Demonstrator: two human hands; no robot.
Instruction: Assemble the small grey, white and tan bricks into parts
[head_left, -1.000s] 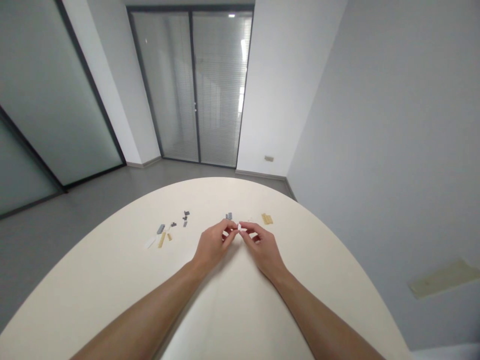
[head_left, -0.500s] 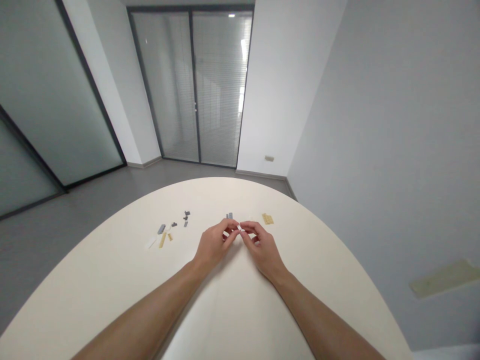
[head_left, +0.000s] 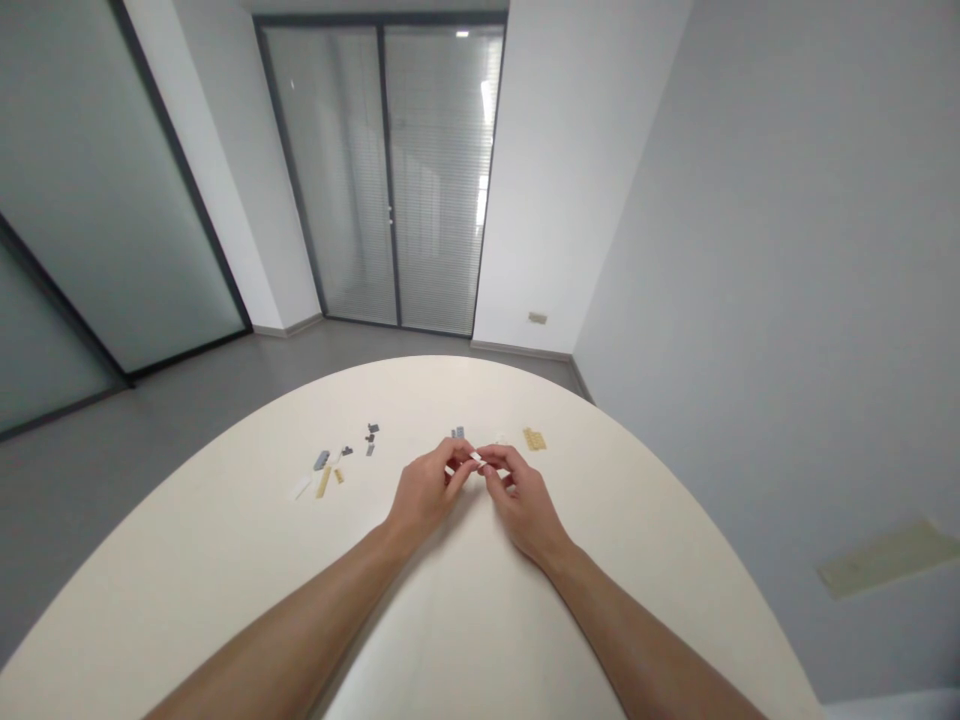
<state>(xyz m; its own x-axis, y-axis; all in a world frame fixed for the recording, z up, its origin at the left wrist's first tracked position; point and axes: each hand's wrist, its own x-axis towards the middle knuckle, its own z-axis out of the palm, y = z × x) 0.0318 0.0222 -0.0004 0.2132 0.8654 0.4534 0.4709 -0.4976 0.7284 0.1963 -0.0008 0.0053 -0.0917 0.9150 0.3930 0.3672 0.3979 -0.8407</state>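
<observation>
Between the fingertips of both hands is a small white building brick piece (head_left: 477, 458), partly hidden by the fingers. My left hand (head_left: 433, 487) pinches it from the left, thumb below and fingers above. From the right, my right hand (head_left: 523, 497) closes its thumb and fingers on it too. Just beyond the left fingers lie grey brick pieces (head_left: 459, 432), partly covered by that hand. Past the right hand sits a tan studded plate (head_left: 535, 439), with a pale white piece (head_left: 502, 440) beside it, hard to make out.
Loose building pieces lie on the round cream table (head_left: 225, 560) to the left: a grey brick (head_left: 322, 460), a long tan piece (head_left: 323, 482), a small tan piece (head_left: 339, 476), a white strip (head_left: 302, 488) and several dark grey bits (head_left: 372, 429).
The fingers shift slightly around the white piece, which now looks turned a little. The right thumb and fingertips have moved slightly; the loose pieces stay where they were on the table.
</observation>
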